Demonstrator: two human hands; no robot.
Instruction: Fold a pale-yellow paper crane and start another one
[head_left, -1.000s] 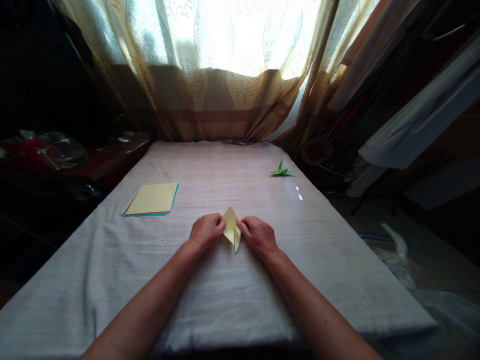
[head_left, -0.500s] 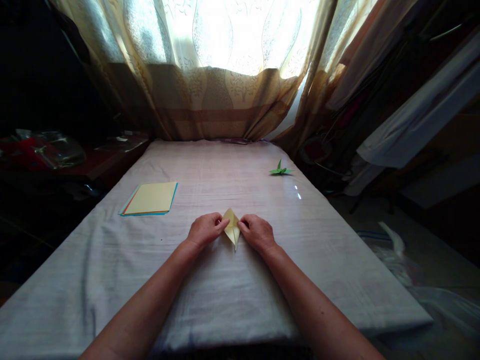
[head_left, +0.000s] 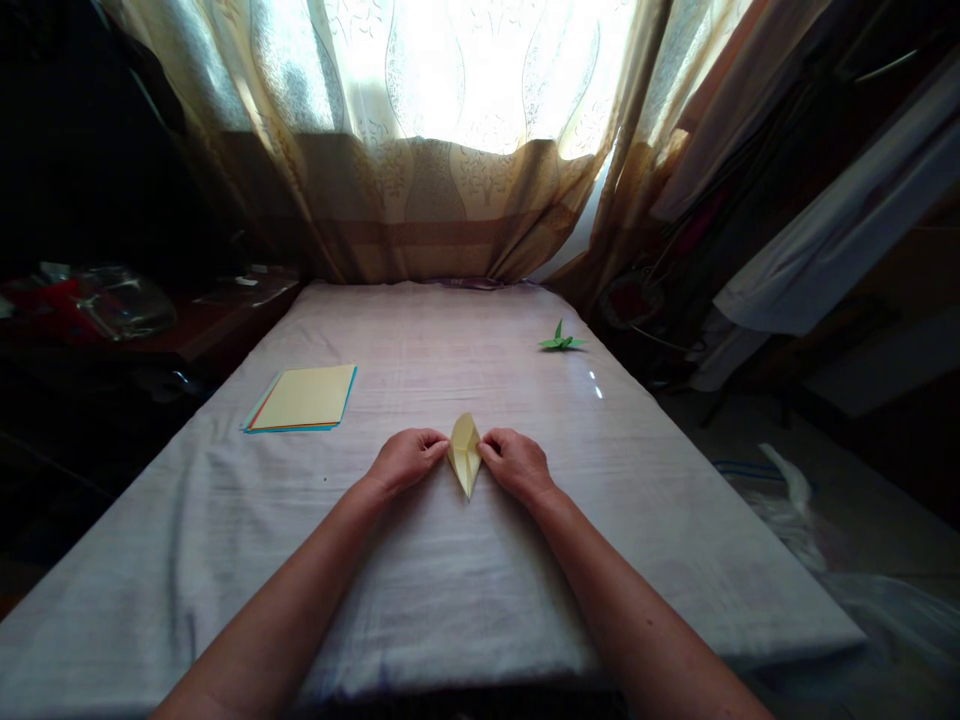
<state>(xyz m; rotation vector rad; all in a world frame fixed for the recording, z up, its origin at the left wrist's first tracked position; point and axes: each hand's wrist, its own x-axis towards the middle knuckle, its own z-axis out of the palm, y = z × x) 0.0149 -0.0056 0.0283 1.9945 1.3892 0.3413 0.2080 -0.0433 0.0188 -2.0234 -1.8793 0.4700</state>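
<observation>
Between my hands is a pale yellow folded paper [head_left: 465, 460], a narrow diamond with its pointed end toward me and creases showing inside. My left hand [head_left: 409, 460] pinches its left edge between thumb and fingers. On the other side, my right hand [head_left: 516, 462] grips the right edge the same way. Parts of the paper's edges are hidden under the fingertips.
A stack of square coloured paper [head_left: 304, 398], yellow on top, lies on the left of the cloth-covered table [head_left: 420, 340]. At the far right is a green folded-paper crane [head_left: 561, 342]. A patterned curtain [head_left: 442, 210] hangs behind the table, and clothes [head_left: 817, 230] hang on the right.
The folded yellow paper has opened wider, showing more of its inside, and its far end looks rounder. My left thumb has drawn back from over the paper to its edge.
</observation>
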